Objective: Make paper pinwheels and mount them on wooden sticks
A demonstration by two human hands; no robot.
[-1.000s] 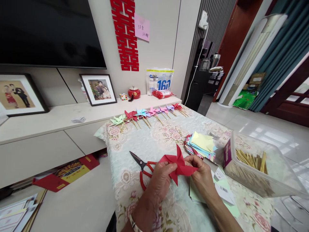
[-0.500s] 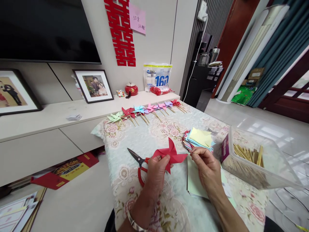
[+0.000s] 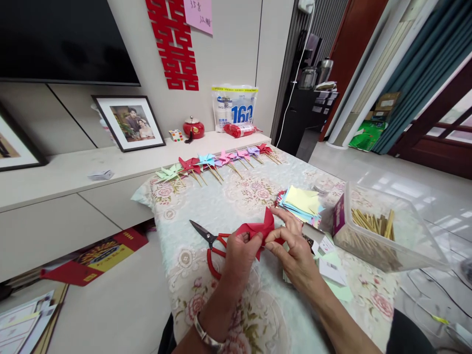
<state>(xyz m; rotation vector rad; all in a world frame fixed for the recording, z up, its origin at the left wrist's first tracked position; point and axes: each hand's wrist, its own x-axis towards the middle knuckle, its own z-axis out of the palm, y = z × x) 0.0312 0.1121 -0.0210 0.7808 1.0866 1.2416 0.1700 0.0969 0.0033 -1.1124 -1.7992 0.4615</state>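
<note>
Floral tablecloth (image 3: 228, 206) fills the view; at its centre both hands pinch a red paper pinwheel (image 3: 258, 230), left hand (image 3: 241, 253) closed on its near edge, right hand (image 3: 291, 246) gripping its right side. Red-handled scissors (image 3: 210, 243) lie at nine o'clock, a stack of coloured paper squares (image 3: 300, 204) at two o'clock beside a clear box of wooden sticks (image 3: 372, 231). Finished pinwheels on sticks (image 3: 217, 164) line the twelve o'clock edge, while this one has no stick yet.

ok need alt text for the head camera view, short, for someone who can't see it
Both hands, left hand and right hand, pinch a red paper pinwheel over a floral tablecloth. Red-handled scissors lie at the left, a stack of coloured paper squares and a clear box of wooden sticks at the right. A row of finished pinwheels lines the far edge.
</note>
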